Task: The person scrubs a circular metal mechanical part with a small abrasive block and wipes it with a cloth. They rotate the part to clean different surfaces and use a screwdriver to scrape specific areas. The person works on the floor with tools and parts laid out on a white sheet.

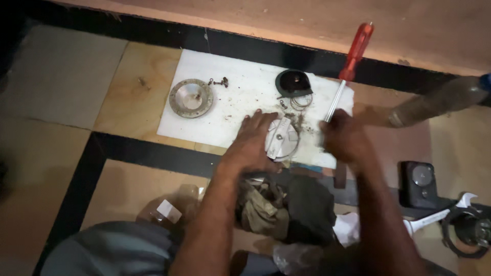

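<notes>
A round silver metal part (282,139) is held down by the left hand (254,142), whose fingers are laid flat and a little spread over its left side, near the front edge of a white sheet (240,87) that lies on the tiled floor (66,76). A red-handled screwdriver (348,66) is gripped at its shaft by the right hand (345,139), closed and blurred, at the right edge of the sheet. A round metal disc (191,97) is seen near the left edge, a black cap (292,82) near the back edge
</notes>
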